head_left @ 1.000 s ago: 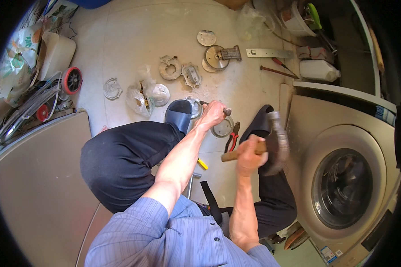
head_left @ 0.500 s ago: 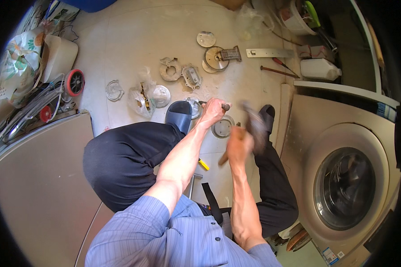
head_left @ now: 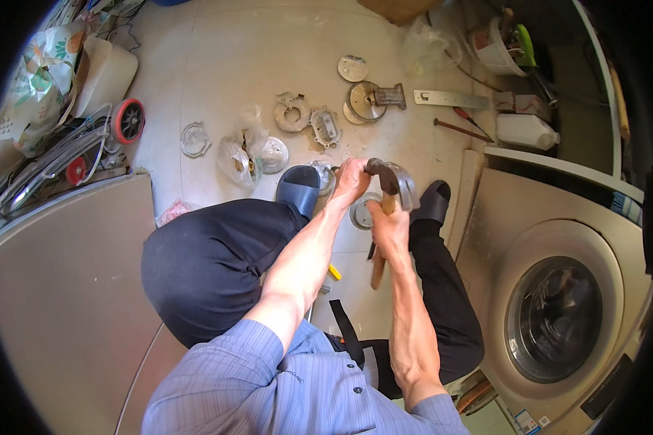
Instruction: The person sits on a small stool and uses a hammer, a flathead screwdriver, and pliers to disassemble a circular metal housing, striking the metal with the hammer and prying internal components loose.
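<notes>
My left hand (head_left: 351, 181) is closed around a short dark metal rod, like a punch or chisel, mostly hidden in the fist. Its far end points left at a round metal part (head_left: 322, 174) beside the slipper. My right hand (head_left: 390, 228) grips the wooden handle of a hammer (head_left: 400, 183), whose dark head is up against the rod's right end, or very close to it. Below the hands, a round grey metal piece (head_left: 363, 214) is partly covered by my right hand. A yellow-handled tool (head_left: 334, 272) lies between my legs.
Beyond my hands lie several metal parts, among them a ring-shaped casting (head_left: 292, 114), a disc (head_left: 366, 100) and a clear plastic bag (head_left: 238, 159). A washing machine (head_left: 479, 217) stands right; a folded trolley (head_left: 58, 170) is at left. A metal strip (head_left: 450, 98) lies far right.
The hammer has swung from the right toward the rod, and its head is now at the rod's end. My left hand keeps its grip. The whole view has shifted slightly.
</notes>
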Demonstrator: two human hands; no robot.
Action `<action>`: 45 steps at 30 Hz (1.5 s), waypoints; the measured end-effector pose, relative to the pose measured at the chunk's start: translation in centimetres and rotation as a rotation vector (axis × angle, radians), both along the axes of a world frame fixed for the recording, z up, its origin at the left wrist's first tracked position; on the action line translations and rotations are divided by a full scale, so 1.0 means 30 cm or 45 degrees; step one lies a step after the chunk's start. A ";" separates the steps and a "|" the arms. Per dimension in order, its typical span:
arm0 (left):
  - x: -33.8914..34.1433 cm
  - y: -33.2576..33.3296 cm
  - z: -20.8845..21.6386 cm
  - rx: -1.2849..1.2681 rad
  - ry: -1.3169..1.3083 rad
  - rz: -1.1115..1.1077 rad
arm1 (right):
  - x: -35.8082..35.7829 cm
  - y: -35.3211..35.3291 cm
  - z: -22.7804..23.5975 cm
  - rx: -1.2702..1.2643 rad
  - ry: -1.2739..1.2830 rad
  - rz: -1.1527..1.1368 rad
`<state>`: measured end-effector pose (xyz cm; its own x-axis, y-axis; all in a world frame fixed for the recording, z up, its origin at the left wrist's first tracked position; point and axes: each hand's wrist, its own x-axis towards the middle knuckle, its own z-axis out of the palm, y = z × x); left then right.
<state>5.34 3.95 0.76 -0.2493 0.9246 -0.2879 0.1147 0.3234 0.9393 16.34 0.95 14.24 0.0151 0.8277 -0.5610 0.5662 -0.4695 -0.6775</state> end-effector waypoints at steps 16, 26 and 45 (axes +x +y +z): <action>-0.048 -0.020 -0.001 -0.072 0.133 -0.140 | -0.076 0.001 0.220 0.217 -0.079 -0.065; -0.022 0.007 0.004 -0.010 0.125 -0.072 | 0.009 0.037 0.117 0.109 -0.101 -0.069; 0.058 -0.161 0.017 0.155 0.626 -0.564 | 0.067 -0.180 0.224 -0.068 0.232 -0.496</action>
